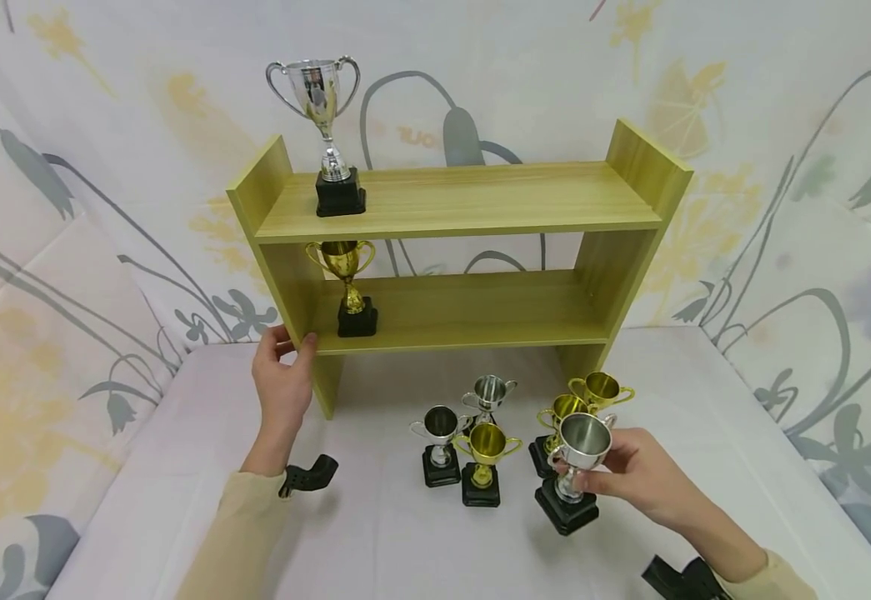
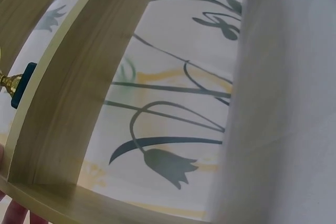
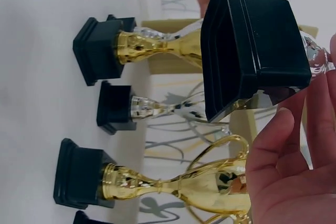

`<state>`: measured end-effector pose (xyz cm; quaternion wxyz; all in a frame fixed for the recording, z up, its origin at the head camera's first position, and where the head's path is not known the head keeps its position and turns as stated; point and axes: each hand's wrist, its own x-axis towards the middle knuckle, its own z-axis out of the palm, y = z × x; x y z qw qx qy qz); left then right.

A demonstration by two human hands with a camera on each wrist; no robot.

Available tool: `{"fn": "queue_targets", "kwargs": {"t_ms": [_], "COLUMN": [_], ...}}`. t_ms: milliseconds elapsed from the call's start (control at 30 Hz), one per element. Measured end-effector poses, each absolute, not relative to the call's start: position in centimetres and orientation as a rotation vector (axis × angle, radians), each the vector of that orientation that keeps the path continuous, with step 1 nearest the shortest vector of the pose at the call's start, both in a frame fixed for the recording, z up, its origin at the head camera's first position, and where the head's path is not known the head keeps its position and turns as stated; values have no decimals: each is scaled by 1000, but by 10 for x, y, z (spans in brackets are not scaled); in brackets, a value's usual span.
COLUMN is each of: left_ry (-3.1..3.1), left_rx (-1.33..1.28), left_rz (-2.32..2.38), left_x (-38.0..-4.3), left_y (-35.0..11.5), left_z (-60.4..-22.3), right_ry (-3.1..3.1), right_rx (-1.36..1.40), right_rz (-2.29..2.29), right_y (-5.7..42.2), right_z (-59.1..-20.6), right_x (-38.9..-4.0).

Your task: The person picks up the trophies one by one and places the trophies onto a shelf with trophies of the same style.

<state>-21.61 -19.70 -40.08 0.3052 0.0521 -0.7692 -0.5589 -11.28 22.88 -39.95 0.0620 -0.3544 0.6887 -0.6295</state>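
Observation:
My right hand grips a small silver trophy cup by its stem. The cup is raised off the table and tilted, and in the right wrist view its black base faces the camera. Just behind it stand two gold trophy cups, one of them the rear gold cup. At the left side of a wooden shelf, my left hand holds the panel's edge, thumb in front and fingers behind. A large silver trophy stands on the upper board, and a gold trophy on the lower board.
Left of the held cup, a gold cup and two silver cups, including the nearer silver cup, stand on the white-covered table. Floral cloth hangs behind and on both sides.

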Motion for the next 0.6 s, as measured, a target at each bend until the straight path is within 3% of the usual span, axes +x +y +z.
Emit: {"fn": "queue_targets", "kwargs": {"t_ms": [600], "left_ry": [-2035], "left_rx": [121], "left_rz": [-1465], "left_x": [-215], "left_y": [-196], "left_z": [-400], "right_ry": [2169], "right_rx": [-1082], "right_rz": [-1944], "right_y": [220], "right_z": [-382], "right_x": [-117]}}
